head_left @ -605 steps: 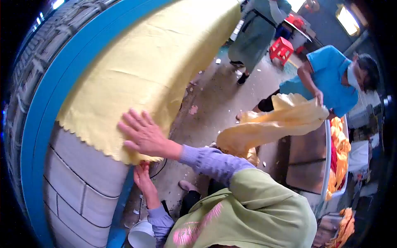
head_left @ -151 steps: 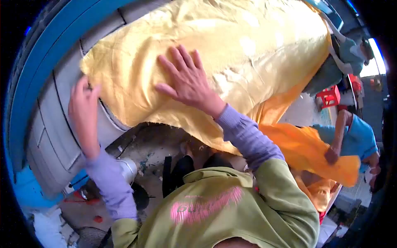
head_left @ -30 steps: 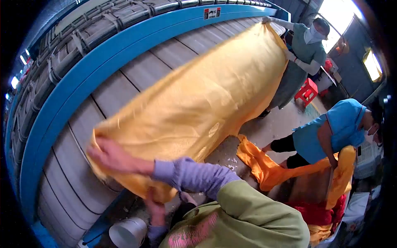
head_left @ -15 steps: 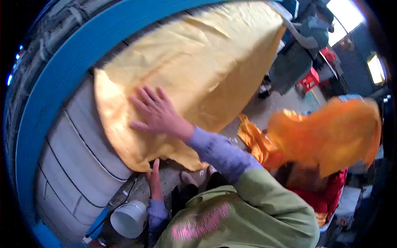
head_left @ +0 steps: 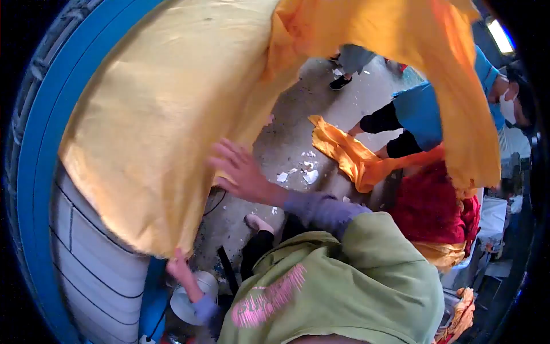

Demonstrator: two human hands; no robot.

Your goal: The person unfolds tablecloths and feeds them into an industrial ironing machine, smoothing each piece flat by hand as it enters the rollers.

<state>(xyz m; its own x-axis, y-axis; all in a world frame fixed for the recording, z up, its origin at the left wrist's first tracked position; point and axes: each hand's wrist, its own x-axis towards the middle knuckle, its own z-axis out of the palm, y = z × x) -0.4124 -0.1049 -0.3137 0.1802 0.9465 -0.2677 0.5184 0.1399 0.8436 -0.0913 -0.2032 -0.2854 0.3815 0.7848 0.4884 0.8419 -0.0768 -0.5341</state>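
A pale yellow cloth lies over the curved, padded grey surface, its lower edge hanging at the front. My left hand is closed on the cloth's bottom corner. Higher up, my right hand, slightly blurred, is open with fingers spread at the cloth's right-hand edge; whether it touches the cloth is unclear. A brighter orange cloth arches across the top right, overlapping the yellow one, and its end hangs down on the right.
A co-worker in blue bends at the right, near an orange cloth trailing on the floor. Red cloth is heaped at right. A white bucket stands below my left hand. Another person's legs show at the top; scraps litter the floor.
The orange cloth has moved from the right up and over the top. My left hand has taken hold of the yellow corner; my right hand has shifted toward the cloth's right edge.
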